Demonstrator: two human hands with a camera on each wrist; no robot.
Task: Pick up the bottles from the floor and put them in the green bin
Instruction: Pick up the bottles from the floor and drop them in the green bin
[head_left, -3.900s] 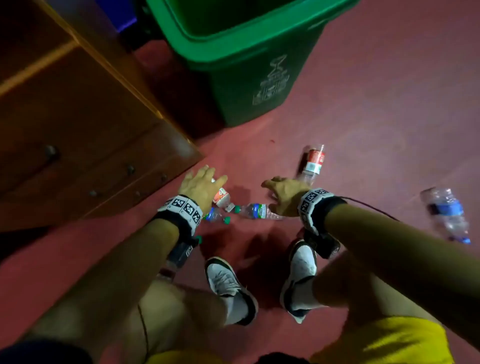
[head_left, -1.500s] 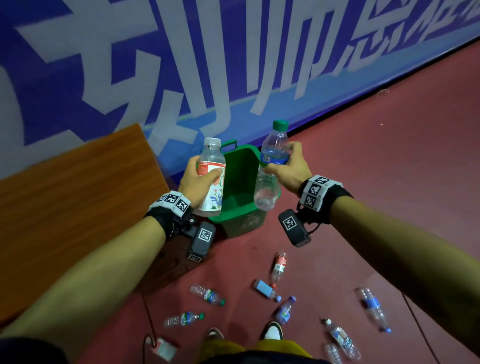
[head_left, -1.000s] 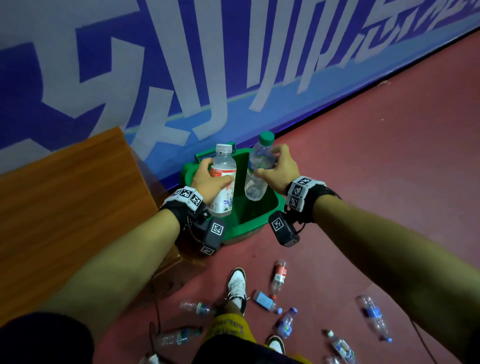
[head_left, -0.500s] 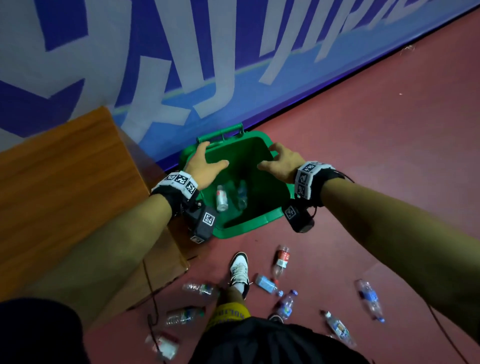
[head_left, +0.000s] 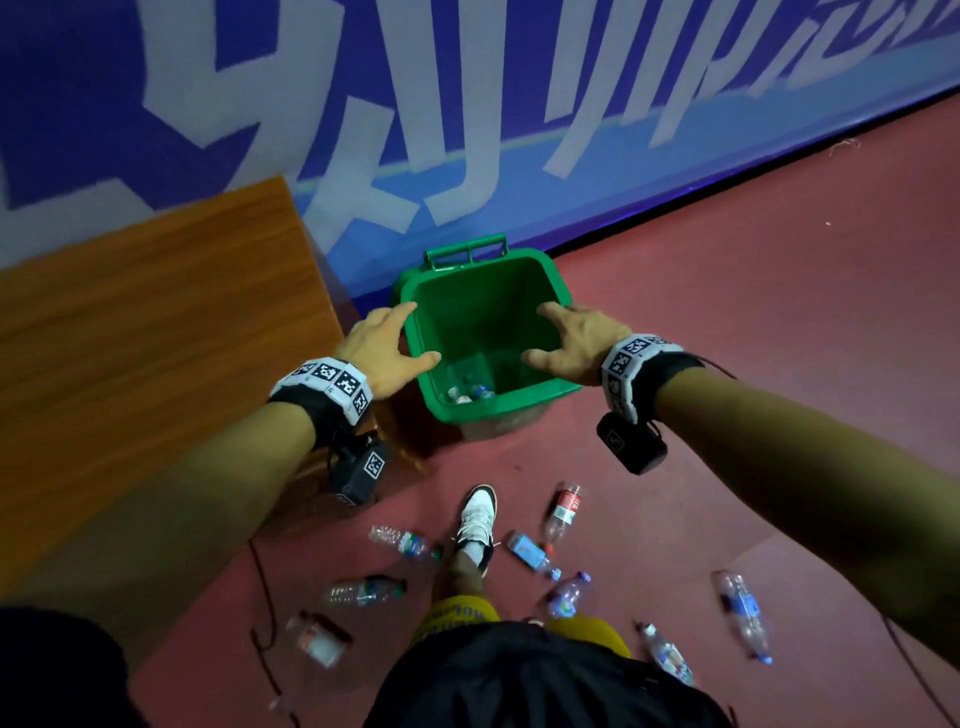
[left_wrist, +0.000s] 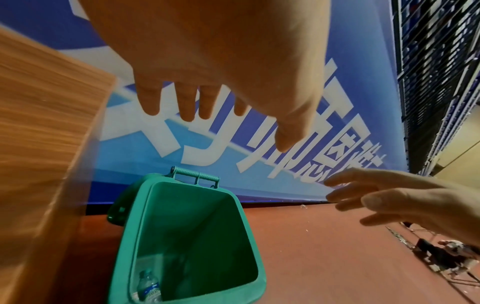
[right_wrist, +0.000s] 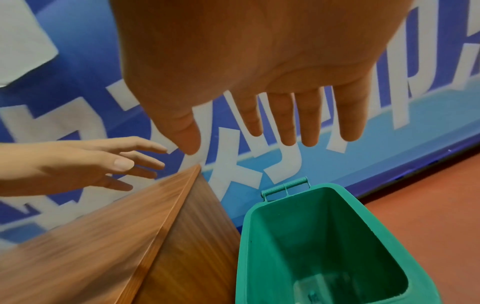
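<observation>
The green bin (head_left: 498, 411) stands open against the wall, with bottles (head_left: 470, 392) lying at its bottom. My left hand (head_left: 400, 338) hovers over the bin's left rim, fingers spread, holding nothing. My right hand (head_left: 558, 338) hovers over the right rim, also spread and empty. The left wrist view shows the left hand (left_wrist: 221, 115) above the bin (left_wrist: 124, 246) and one bottle (left_wrist: 149, 288) inside. In the right wrist view the right hand (right_wrist: 246, 133) spreads above the bin (right_wrist: 244, 257). Several bottles lie on the red floor, among them a red-labelled bottle (head_left: 562, 512) and a blue-labelled bottle (head_left: 530, 553).
A wooden cabinet (head_left: 145, 322) stands close to the bin's left side. A blue wall with white lettering (head_left: 519, 104) runs behind both. My shoe (head_left: 478, 519) stands among the floor bottles (head_left: 402, 540), and a dark cable (head_left: 260, 597) trails on the left.
One second ago each hand held a bottle over the bin. Both bottles were let go and now lie at the bottom. The hands have spread apart and are empty.
</observation>
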